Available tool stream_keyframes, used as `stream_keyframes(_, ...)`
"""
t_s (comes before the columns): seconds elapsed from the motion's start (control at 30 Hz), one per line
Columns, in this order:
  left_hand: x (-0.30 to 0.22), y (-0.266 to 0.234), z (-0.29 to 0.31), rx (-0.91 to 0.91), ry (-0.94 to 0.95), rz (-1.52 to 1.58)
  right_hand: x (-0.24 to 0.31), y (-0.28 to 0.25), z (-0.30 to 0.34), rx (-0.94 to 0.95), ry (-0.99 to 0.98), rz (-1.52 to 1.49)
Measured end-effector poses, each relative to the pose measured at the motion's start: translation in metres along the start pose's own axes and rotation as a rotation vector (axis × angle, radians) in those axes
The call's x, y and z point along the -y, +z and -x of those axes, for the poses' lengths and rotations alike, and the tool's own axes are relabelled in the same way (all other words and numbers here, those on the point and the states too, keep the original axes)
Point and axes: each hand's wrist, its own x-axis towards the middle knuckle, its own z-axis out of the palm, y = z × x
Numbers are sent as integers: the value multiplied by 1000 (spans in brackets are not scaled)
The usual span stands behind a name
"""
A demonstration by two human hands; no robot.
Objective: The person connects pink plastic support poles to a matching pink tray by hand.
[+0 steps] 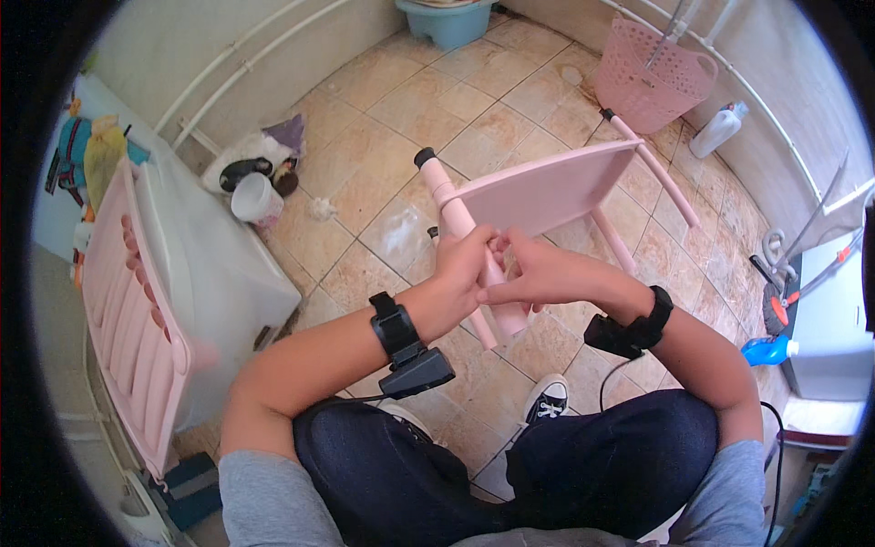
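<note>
A pink plastic rack section [547, 187] with a flat panel and round tube legs is held up, tilted, in front of me. My left hand [458, 272] is closed around its near-left tube [443, 193], which has a black cap at its far end. Close beside it, my right hand [547, 273] has its fingers curled around the lower part of that same tube. The fingertips of both hands meet there and partly hide it. More pink legs [670, 182] stick out on the right side of the panel.
At left a pink slatted panel [137, 328] leans on a white bin [219, 273]. A white cup [257, 201] and bags lie behind it. A pink basket [652, 73], white bottle [718, 130], and blue bottle [767, 351] stand right. A blue tub [447, 23] sits at the back.
</note>
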Motion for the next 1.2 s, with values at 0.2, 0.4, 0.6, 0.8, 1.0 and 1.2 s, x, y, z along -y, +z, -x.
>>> stream_keyframes(0.2,-2,10,6,297,-54,155,-56,4,-17,-85,57,-335)
stream_keyframes(0.4,-1,-6,2,272,190,-695,-43,-33,24,-273,256,-253)
stream_keyframes(0.6,-16,-2,13,-62,1204,-1236,-11,-70,72,-391,83,81)
stream_keyframes(0.8,-33,15,29,-33,923,-1012,40,-112,84,-509,-252,881)
stream_keyframes(1.0,-54,-14,-2,-163,889,-724,96,-115,56,-717,-395,1075)
stream_keyframes(1.2,-85,-70,-18,-174,697,-462,31,-112,25,-578,-966,115)
